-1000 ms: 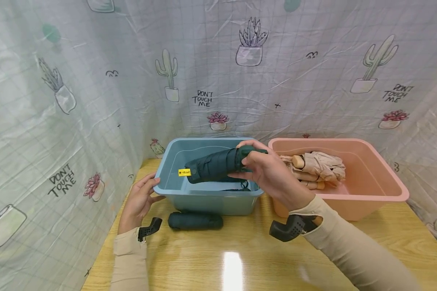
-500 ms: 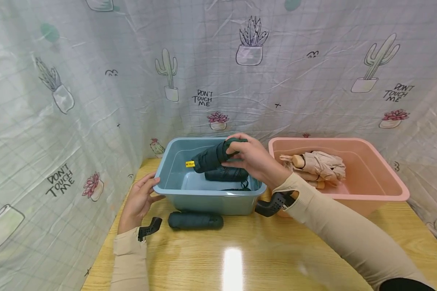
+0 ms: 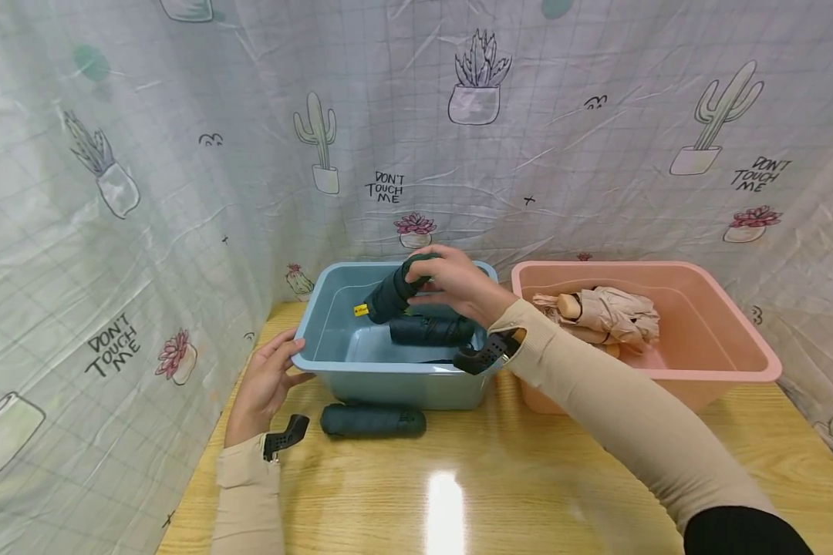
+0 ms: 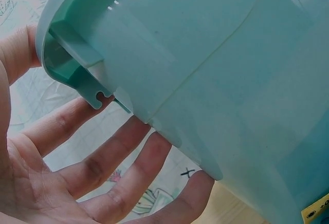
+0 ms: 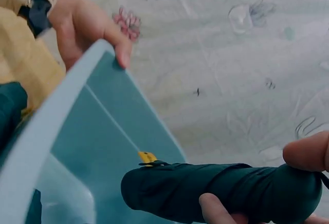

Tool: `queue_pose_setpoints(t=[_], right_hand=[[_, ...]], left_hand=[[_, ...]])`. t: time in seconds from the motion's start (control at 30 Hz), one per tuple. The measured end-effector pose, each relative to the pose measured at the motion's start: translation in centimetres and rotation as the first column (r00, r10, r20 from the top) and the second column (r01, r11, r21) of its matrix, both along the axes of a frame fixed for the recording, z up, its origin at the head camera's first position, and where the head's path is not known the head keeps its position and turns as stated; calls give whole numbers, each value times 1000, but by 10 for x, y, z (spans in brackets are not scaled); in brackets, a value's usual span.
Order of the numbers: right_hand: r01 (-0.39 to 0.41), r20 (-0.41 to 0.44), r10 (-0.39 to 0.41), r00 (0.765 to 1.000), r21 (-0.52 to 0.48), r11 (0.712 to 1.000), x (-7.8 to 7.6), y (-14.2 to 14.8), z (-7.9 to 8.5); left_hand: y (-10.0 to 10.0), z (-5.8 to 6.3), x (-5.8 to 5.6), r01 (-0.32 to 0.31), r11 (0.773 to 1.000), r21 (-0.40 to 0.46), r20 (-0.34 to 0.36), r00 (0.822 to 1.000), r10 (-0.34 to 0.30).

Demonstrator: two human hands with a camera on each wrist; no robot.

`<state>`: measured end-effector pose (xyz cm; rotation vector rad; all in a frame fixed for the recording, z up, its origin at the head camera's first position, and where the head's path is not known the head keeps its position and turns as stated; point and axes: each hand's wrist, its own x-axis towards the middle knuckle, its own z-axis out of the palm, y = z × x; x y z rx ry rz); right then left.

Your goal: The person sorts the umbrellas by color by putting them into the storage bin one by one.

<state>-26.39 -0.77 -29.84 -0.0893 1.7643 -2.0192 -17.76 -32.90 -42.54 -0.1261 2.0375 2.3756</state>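
Observation:
My right hand (image 3: pixel 454 279) grips one end of a folded dark green umbrella (image 3: pixel 387 299) over the blue bin (image 3: pixel 361 368). The umbrella tilts, its lower end with a yellow tag (image 3: pixel 361 310) pointing down and left. Inside the bin lies another dark folded umbrella (image 3: pixel 430 330); part of a further dark item near the front wall is mostly hidden. My left hand (image 3: pixel 265 381) holds the bin's left rim, thumb over the edge and fingers (image 4: pixel 110 154) against the outer wall. On the table before the bin lies a dark folded umbrella (image 3: pixel 372 421).
To the right stands a pink bin (image 3: pixel 694 376) with several beige folded umbrellas (image 3: pixel 618 317) at its left end. A cactus-print curtain (image 3: pixel 583 154) rises behind both bins and along the left side. The wooden table (image 3: pixel 361 493) reflects a bright light.
My right hand has moved left and away from me over the blue bin, tilting the held umbrella more steeply downward. My left hand has stayed on the rim.

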Motion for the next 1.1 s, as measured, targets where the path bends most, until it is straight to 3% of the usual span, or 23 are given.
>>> queue_pose_setpoints(t=[0.27, 0.63, 1.1], right_hand=[[-45, 36, 43, 998, 43, 998, -22, -18, -21], [-111, 106, 97, 990, 134, 985, -42, -45, -47], [-114, 148, 80, 986, 239, 964, -60, -42, -68]], left_hand=[[0, 2, -1, -8, 1000, -15, 2, 1000, 8], [1, 1, -1, -16, 999, -30, 12, 1000, 16], [1, 0, -1, 5, 1000, -28, -2, 1000, -5]])
